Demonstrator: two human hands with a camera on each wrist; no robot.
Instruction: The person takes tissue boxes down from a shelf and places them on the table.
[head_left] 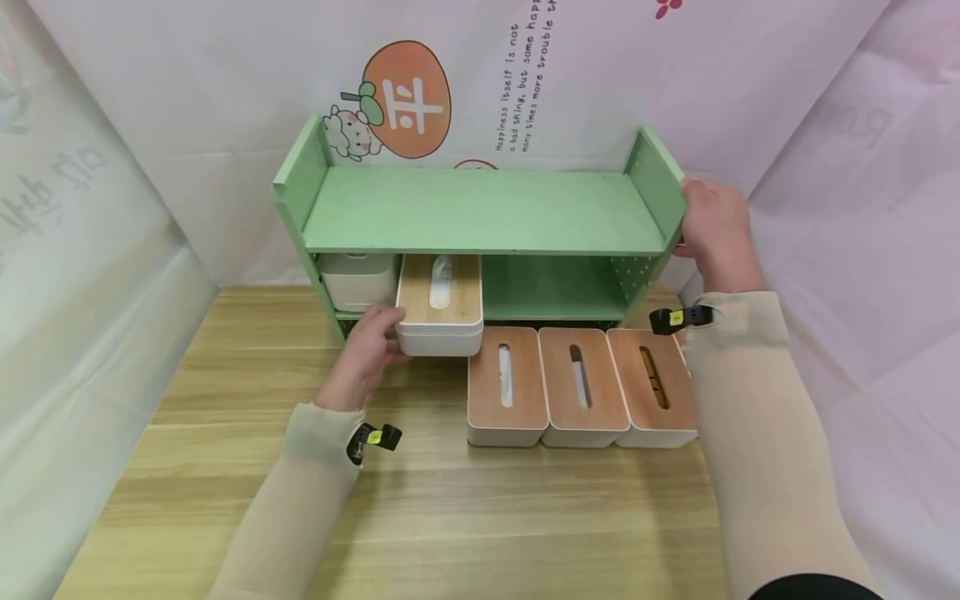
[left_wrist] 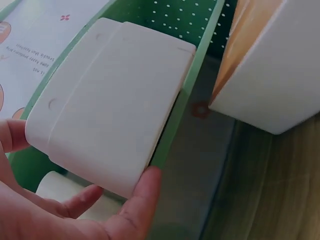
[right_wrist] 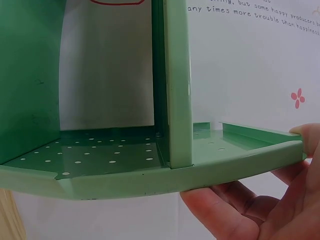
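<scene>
My left hand (head_left: 366, 354) grips the front left of a white tissue box (head_left: 440, 341) with a wooden lid and a tissue showing in its slot. The box juts out over the front edge of the shelf's middle level. In the left wrist view, fingers (left_wrist: 142, 195) lie along the pale box (left_wrist: 115, 100) at its near end. My right hand (head_left: 718, 225) holds the right side panel of the green shelf (head_left: 480, 208). From the right wrist, the thumb and fingers (right_wrist: 225, 210) wrap the edge of that perforated panel (right_wrist: 105, 155).
Another pale box (head_left: 358, 282) sits inside the shelf at the left. Three wooden-lidded tissue boxes stand in a row on the wooden table (head_left: 420, 517), in front of the shelf: left (head_left: 508, 417), middle (head_left: 583, 421) and right (head_left: 656, 425). A printed cloth (head_left: 585, 83) hangs behind.
</scene>
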